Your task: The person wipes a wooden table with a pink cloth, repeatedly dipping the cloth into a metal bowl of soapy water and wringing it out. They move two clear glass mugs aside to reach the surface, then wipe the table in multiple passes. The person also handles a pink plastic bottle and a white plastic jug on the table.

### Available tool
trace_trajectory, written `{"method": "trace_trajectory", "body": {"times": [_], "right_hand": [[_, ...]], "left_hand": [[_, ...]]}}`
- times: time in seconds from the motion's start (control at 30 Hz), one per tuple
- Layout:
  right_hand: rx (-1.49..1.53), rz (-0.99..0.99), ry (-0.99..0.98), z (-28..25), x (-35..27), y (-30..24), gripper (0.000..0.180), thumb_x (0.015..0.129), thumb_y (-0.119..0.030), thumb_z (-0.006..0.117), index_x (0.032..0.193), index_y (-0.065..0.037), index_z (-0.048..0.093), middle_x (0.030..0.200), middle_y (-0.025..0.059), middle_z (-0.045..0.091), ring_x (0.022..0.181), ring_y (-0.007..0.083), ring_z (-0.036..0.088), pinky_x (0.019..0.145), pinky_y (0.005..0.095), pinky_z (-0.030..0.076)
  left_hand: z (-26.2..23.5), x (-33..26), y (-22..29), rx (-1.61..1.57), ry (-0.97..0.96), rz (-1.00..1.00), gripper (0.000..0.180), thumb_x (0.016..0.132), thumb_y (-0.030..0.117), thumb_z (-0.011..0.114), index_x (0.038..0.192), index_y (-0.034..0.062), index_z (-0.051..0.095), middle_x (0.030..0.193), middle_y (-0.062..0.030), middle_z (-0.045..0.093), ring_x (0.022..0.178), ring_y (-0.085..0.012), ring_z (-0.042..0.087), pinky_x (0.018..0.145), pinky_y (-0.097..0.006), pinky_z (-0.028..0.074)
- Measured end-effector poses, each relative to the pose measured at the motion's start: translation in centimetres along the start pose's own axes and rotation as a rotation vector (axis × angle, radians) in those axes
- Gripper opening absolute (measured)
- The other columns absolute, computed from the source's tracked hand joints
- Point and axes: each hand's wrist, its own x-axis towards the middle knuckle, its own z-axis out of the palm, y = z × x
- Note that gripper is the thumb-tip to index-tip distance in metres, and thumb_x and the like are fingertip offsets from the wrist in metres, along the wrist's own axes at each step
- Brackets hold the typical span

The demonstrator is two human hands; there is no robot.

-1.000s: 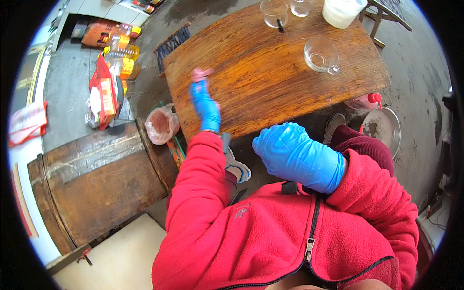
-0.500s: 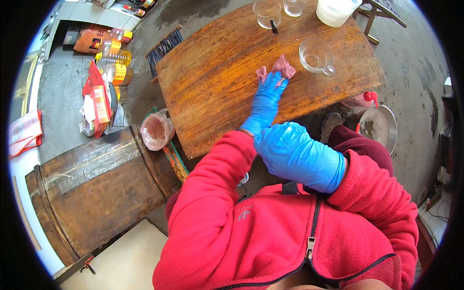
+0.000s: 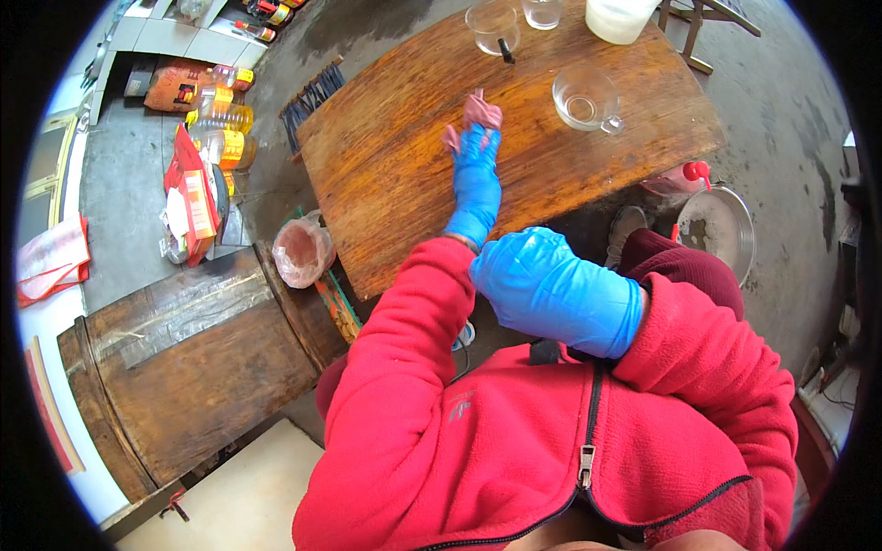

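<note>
My left hand (image 3: 477,184), in a blue glove, reaches out over the wooden table (image 3: 404,174) and presses a crumpled pink cloth (image 3: 482,112) to its top. The cloth shows past and beside the fingertips. My right hand (image 3: 528,268), gloved in blue too, is curled beside my left wrist, just off the table's near edge. Its back faces up, so what it holds, if anything, is hidden. To the right of the cloth stands a clear glass cup with a handle (image 3: 584,101).
At the table's far edge are two clear glasses (image 3: 493,29) (image 3: 542,13), a small black object (image 3: 506,51) and a white tub (image 3: 618,20). A lined bin (image 3: 303,252) stands left. A metal basin (image 3: 718,234) and a red pump top (image 3: 697,172) are at right. Oil bottles (image 3: 223,116) stand far left.
My left hand has slid the pink cloth left and a little farther across the table. My right hand has shifted slightly left. The whole view has turned a little.
</note>
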Motion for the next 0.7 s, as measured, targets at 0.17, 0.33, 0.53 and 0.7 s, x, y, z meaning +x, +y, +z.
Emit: {"method": "trace_trajectory", "body": {"times": [0.17,0.33,0.53,0.7], "right_hand": [[0.200,-0.021,-0.064,-0.5,-0.2,0.3,0.016,0.067,-0.017,0.070,0.079,-0.009,0.066,0.072,0.0131,0.064,0.064,0.0294,0.066,0.051,0.0422,0.050],[0.196,0.027,0.077,-2.1,-0.4,0.3,0.017,0.069,-0.017,0.068,0.081,-0.007,0.063,0.069,0.0127,0.062,0.062,0.0284,0.065,0.051,0.0431,0.049],[0.190,0.003,0.332,-4.6,-1.1,1.2,0.017,0.078,-0.014,0.060,0.091,-0.003,0.059,0.072,0.0116,0.057,0.062,0.0266,0.063,0.053,0.0424,0.048],[0.272,0.054,0.260,-4.9,-1.9,2.4,0.021,0.077,-0.016,0.061,0.094,-0.003,0.058,0.073,0.0114,0.058,0.063,0.0269,0.063,0.053,0.0423,0.048]], "left_hand": [[-3.5,-2.7,4.4,1.024,-0.479,0.133,0.044,0.089,0.021,0.063,0.133,0.0196,0.056,0.154,-0.0092,0.034,0.148,-0.0316,0.018,0.118,-0.040,0.021],[-1.7,-1.4,9.1,0.687,-0.083,0.361,0.049,0.069,0.008,0.079,0.115,0.0186,0.068,0.135,-0.0083,0.052,0.121,-0.0311,0.051,0.099,-0.038,0.043],[9.8,-1.6,11.0,-0.521,-0.490,-0.575,0.069,0.091,0.004,0.064,0.150,0.0185,0.032,0.117,-0.0152,0.063,0.097,-0.0262,0.065,0.086,-0.039,0.054],[15.3,-0.5,10.4,-0.791,-0.444,-0.834,0.071,0.095,0.016,0.062,0.153,0.0343,0.024,0.124,-0.0176,0.059,0.102,-0.0304,0.064,0.082,-0.045,0.055]]}}
